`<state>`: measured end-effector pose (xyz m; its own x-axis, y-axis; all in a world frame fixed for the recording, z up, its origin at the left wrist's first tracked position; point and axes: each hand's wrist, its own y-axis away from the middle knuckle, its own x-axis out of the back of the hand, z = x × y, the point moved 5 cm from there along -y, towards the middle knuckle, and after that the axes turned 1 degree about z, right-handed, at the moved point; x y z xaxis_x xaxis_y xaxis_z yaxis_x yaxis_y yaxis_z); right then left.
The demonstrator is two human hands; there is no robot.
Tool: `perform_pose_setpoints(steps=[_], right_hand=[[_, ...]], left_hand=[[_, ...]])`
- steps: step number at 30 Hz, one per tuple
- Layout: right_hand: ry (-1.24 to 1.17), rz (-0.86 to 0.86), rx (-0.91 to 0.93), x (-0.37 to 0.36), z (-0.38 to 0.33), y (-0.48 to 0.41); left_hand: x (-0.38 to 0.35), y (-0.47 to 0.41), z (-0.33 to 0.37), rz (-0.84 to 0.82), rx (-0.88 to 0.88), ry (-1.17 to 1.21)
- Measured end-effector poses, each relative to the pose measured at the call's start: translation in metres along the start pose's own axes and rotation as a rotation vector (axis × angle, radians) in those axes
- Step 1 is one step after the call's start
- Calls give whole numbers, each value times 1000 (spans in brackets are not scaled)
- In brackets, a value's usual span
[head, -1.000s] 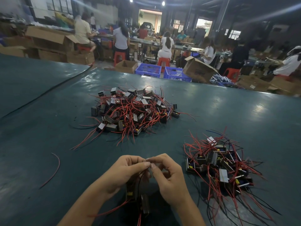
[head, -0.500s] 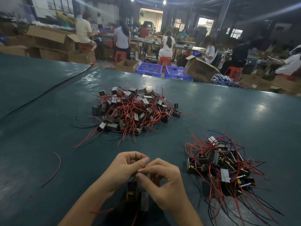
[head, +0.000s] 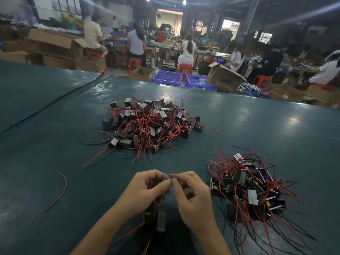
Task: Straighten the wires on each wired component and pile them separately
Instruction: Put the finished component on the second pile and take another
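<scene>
My left hand and my right hand meet fingertip to fingertip low in the middle, pinching the wire ends of a small dark wired component that hangs below them over the table. Its red wires trail down toward me. A large tangled pile of components with red wires lies farther out on the table. A second pile with red and black wires lies to the right of my right hand.
The green table carries one loose red wire at the left. Beyond its far edge stand blue crates, cardboard boxes and several seated people at benches.
My hands rose slightly and the fingertips came back together at the wire ends, after the right hand had slid down along the wires. The piles have not moved.
</scene>
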<state>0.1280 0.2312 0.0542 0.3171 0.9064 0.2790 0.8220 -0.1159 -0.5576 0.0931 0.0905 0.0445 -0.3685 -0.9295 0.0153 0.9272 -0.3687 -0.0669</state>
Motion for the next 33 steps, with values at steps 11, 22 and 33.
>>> perform_pose_setpoints(steps=[11,22,33], right_hand=[[-80,42,30,3,-7,0],[35,-10,-132,5,1,-2],[-797,-149,-1173,-10,25,19]], left_hand=[[7,-1,-6,133,78,68],[3,0,-3,22,92,43],[1,2,-1,-24,61,81]])
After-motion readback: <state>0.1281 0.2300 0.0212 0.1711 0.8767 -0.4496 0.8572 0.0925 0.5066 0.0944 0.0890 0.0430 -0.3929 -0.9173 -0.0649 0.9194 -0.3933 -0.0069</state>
